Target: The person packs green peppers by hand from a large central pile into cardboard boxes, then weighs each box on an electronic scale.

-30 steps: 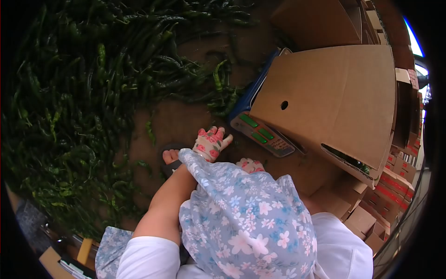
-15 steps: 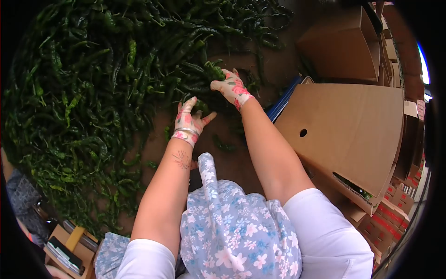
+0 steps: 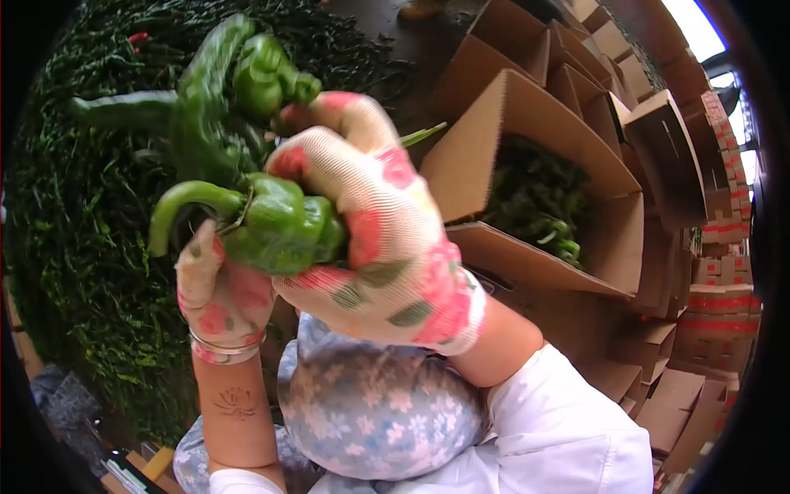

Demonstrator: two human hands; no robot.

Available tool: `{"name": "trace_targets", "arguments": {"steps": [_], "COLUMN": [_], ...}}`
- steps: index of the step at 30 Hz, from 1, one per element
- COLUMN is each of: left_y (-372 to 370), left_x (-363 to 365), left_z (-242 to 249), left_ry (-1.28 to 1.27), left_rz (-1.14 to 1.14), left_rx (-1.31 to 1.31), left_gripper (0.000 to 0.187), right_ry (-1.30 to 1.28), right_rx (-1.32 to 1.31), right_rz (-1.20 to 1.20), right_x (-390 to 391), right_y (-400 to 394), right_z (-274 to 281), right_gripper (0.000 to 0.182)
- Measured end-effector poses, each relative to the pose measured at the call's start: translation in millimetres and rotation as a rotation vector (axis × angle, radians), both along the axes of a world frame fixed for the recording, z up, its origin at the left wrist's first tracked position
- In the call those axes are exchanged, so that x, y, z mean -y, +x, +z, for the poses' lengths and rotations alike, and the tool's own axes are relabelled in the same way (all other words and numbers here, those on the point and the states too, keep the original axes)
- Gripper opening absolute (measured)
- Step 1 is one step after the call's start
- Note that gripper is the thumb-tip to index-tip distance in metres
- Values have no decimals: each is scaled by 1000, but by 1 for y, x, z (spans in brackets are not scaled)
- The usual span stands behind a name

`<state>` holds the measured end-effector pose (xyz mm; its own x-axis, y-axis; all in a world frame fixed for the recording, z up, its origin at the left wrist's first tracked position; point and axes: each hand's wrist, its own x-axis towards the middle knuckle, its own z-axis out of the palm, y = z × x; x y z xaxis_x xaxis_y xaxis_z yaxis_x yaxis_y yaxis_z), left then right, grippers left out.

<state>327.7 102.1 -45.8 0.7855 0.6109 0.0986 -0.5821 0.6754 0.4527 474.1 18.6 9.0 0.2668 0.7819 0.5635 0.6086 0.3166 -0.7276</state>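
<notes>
Several long green peppers (image 3: 284, 222) are bunched close to the camera, gathered between my two hands. My right hand (image 3: 378, 222), in a floral-patterned knit glove, is wrapped round the bunch from the right. From below and to the left, my left hand (image 3: 222, 292), in a matching glove, is closed against the same bunch; some of its fingers are hidden behind the peppers. A curved stem sticks out to the left above the left thumb. Motion blurs the upper peppers. Behind the hands spreads a wide heap of green peppers (image 3: 107, 313).
An open cardboard box (image 3: 465, 152) with green peppers inside stands to the right of my hands. More cardboard boxes (image 3: 658, 156) are stacked beyond it. One small red pepper (image 3: 137, 38) lies on the heap at the upper left. Patterned cloth (image 3: 378, 395) covers my lap.
Both hands have come up from the heap towards the camera, with green peppers now in them. The view has turned, and the peppers inside the open box now show.
</notes>
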Motion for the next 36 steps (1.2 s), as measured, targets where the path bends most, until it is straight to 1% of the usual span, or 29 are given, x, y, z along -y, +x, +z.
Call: {"name": "trace_targets", "arguments": {"steps": [1, 2, 4, 5, 6, 7, 9, 10, 11, 12, 13, 15, 16, 17, 19, 21, 22, 23, 24, 26, 27, 28, 29, 31, 32, 33, 34, 35, 36], "left_y": [11, 28, 65, 86, 108, 127, 147, 150, 151, 151, 146, 126, 113, 96, 63, 41, 43, 44, 55, 84, 103, 124, 139, 160, 168, 172, 179, 173, 166], "left_x": [2, 11, 30, 42, 53, 58, 64, 70, 75, 78, 72, 60, 52, 44, 27, -6, -3, -2, 6, 14, 25, 48, 55, 69, 58, 47, 72, 87, 83], "left_z": [22, 49, 80, 93, 106, 101, 88, 82, 76, 73, 75, 85, 87, 89, 85, 70, 67, 68, 68, 60, 62, 70, 69, 62, 51, 44, 58, 62, 50], "left_ry": [109, 68, 251, 224, 195, 277, 451, 454, 524, 593, 599, 731, 811, 879, 928, 869, 888, 906, 967, 1121, 1202, 1303, 1396, 1472, 1575, 1679, 1707, 1776, 1960], "left_rz": [-74, -107, -184, -250, -315, -448, -525, -537, -433, -320, -314, -168, -105, -22, 92, 52, 36, 29, -8, -102, -130, -151, -175, -83, -161, -241, -277, -249, -109], "left_rx": [169, 174, 118, 65, 12, 18, -258, -256, -494, -729, -663, -669, -696, -745, -865, -982, -1056, -1126, -1171, -1170, -1183, -1170, -1150, -1254, -1267, -1277, -1495, -1550, -1526], "left_gripper": [50, 49, 44, 46, 51, 59, 60, 60, 59, 58, 56, 39, 33, 31, 33, 33, 33, 34, 35, 44, 48, 51, 54, 57, 58, 60, 55, 45, 41], "right_ry": [71, 132, 164, 132, 79, 6, -64, -173, -449, -541, -635, -569, -772, -412, -349, -477, -590, -411, -574, -725, -720, -709, -703, -596, -722, -911, -975, -1041, -970], "right_rx": [83, 167, 283, 314, 327, 324, 280, 413, 101, 94, 83, 178, 14, 83, 21, -8, 180, 226, 433, 649, 620, 587, 590, 716, 716, 715, 762, 812, 834], "right_rz": [-51, -113, -248, -309, -364, -398, -412, -380, -314, -374, -432, -661, -813, -758, -697, -606, -574, -429, -386, -321, -298, -280, -275, -346, -363, -400, -373, -354, -354], "right_x": [21, 42, 82, 99, 114, 128, 155, 173, 195, 218, 239, 278, 287, 305, 319, 321, 320, 317, 312, 304, 300, 315, 318, 322, 322, 320, 318, 319, 317], "right_y": [8, 16, 35, 46, 59, 73, 111, 137, 146, 150, 153, 167, 153, 158, 144, 127, 129, 133, 131, 133, 135, 141, 147, 156, 154, 148, 147, 146, 144], "right_z": [30, 56, 89, 99, 104, 103, 79, 61, 56, 54, 51, 39, 61, 45, 52, 52, 49, 36, 50, 64, 63, 68, 58, 31, 31, 34, 27, 15, 7], "right_gripper": [40, 39, 39, 38, 38, 37, 34, 35, 38, 41, 43, 47, 46, 42, 40, 40, 33, 37, 45, 53, 50, 47, 47, 41, 44, 41, 34, 28, 24]}}
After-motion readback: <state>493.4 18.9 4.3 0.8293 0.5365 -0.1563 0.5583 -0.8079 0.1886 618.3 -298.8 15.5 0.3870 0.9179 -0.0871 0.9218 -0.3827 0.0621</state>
